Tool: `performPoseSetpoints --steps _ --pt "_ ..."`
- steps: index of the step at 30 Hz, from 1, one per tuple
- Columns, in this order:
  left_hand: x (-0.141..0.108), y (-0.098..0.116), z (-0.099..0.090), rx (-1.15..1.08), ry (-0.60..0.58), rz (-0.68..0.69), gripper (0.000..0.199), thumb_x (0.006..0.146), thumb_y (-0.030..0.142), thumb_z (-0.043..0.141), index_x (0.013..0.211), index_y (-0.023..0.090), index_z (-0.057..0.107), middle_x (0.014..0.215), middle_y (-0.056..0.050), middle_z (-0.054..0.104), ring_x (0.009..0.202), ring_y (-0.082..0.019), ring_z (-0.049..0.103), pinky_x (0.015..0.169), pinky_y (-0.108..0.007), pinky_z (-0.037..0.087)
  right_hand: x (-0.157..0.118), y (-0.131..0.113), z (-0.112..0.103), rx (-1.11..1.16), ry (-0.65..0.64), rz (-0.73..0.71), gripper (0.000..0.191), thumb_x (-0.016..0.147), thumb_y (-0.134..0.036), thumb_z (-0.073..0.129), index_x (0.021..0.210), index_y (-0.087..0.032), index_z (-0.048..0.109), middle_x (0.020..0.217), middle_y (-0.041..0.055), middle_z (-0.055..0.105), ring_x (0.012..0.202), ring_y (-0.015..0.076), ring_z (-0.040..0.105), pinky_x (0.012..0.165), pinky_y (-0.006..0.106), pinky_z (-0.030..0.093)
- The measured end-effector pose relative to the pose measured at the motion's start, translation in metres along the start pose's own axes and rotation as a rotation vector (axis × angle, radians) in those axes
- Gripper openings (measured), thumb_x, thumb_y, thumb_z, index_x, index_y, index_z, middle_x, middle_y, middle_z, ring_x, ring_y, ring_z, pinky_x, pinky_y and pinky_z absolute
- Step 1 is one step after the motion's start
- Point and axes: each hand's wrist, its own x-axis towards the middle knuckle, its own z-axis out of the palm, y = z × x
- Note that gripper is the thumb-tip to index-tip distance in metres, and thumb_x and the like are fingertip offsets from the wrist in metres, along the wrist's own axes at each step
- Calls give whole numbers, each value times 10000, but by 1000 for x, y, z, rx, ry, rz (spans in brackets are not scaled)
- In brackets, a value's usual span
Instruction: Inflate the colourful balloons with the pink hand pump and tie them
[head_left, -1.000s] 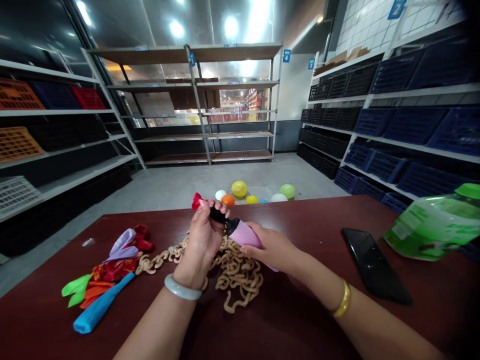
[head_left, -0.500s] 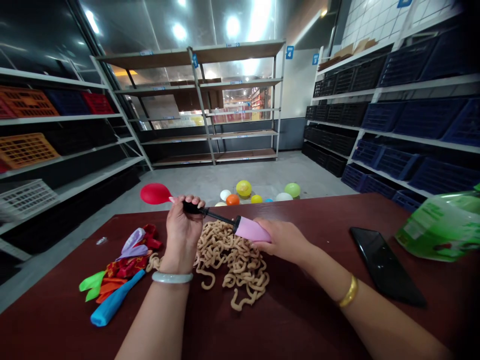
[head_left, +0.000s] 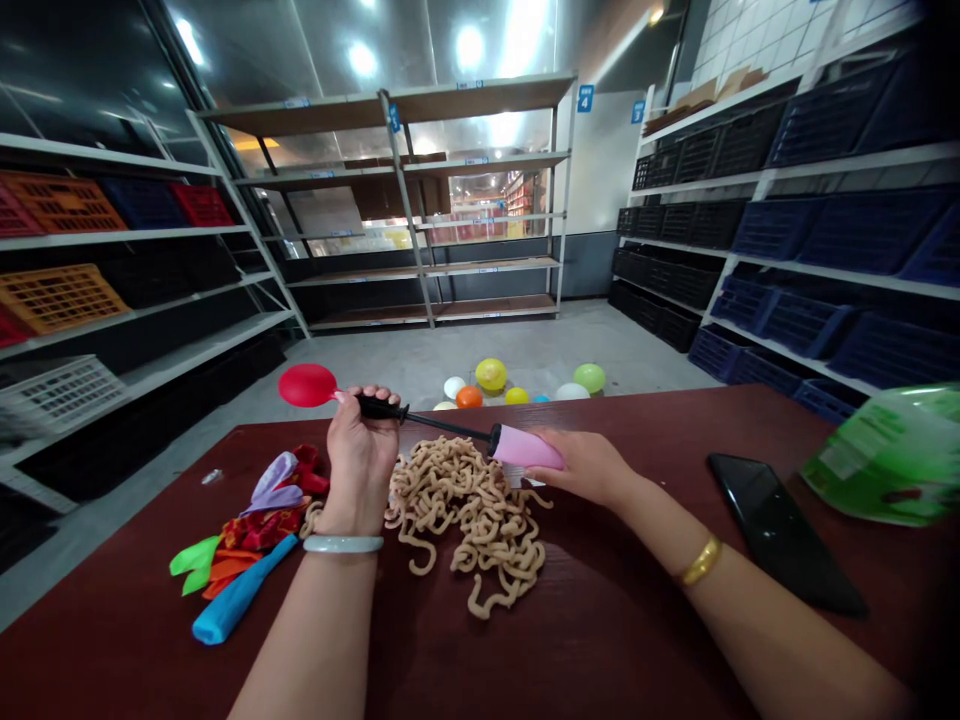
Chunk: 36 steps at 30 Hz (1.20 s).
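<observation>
A hand balloon pump (head_left: 519, 446) with a pink barrel and a black rod spans the space between my hands, above the table. My left hand (head_left: 361, 450) is closed around its black end, where the partly inflated red balloon (head_left: 307, 385) sticks out to the left. The balloon's neck is pinched at my thumb. My right hand (head_left: 585, 464) wraps the pink barrel, and a stretch of rod shows between the two. Below the pump lies a heap of tan twisted, rope-like strands (head_left: 457, 500). Flat balloons (head_left: 251, 520) in several colours lie left of my left wrist.
On the right of the dark red table (head_left: 615, 610) lie a black phone (head_left: 784, 530) and a green, clear-topped bag (head_left: 885, 460). Several inflated balloons (head_left: 491, 375) rest on the floor beyond. Shelves with crates (head_left: 802, 320) line the sides; a rack (head_left: 420, 225) stands at the back.
My right hand has moved right with the pink barrel, so more of the black rod shows. My left hand still grips the black end; the red balloon looks about the same size.
</observation>
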Motion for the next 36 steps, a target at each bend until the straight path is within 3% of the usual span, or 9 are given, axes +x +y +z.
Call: performPoseSetpoints --steps 5,11,15,20,26,29,32,36 --pt "-10 -12 6 -23 -24 4 231 955 299 598 772 167 545 727 1 530 678 -118 548 650 -238 485 0 -7 -1 -11 0 12 646 903 -679 520 1387 -252 546 1244 100 705 1077 337 676 866 410 491" --pt "-50 -46 26 -35 -152 -181 234 909 357 667 809 176 557 769 -13 527 718 -141 559 676 -280 510 -5 -37 -1 21 13 61 684 920 -708 461 1417 -240 499 1232 106 704 1051 314 680 817 369 477" --pt "-67 -54 36 -21 -179 -243 210 920 346 650 828 183 555 791 -25 534 725 -145 558 632 -263 495 -7 -47 -3 64 23 88 662 919 -694 477 1400 -240 512 1230 96 702 1050 310 675 805 365 475" --pt "-49 -42 26 36 -136 -189 186 926 282 632 803 174 543 770 -21 535 698 -148 554 605 -272 495 -3 -43 -8 107 -23 96 665 878 -699 539 1390 -274 536 1196 75 721 1041 318 679 799 364 472" --pt "-3 -2 4 8 5 -78 265 986 257 507 737 167 495 685 0 511 610 -126 524 551 -241 459 -1 -13 -19 107 -88 71 644 830 -702 592 1351 -323 590 1187 51 733 1039 320 681 802 358 471" --pt "8 8 -1 21 27 -26 282 1002 279 472 747 167 514 676 2 505 595 -123 515 548 -240 455 -2 -2 -25 149 -128 44 622 826 -681 608 1341 -332 599 1186 36 733 1025 307 682 796 350 472" --pt "2 0 2 22 23 -15 269 998 249 480 742 170 507 669 7 491 594 -117 508 554 -230 446 -3 -1 -27 141 -146 40 604 836 -691 590 1294 -300 631 1153 54 738 996 310 682 769 349 467" --pt "-26 -30 16 8 -18 -90 232 984 281 528 778 175 522 692 3 505 612 -117 508 552 -219 436 -5 -17 -23 127 -133 36 613 862 -708 550 1269 -254 622 1120 87 738 976 310 682 741 343 452"
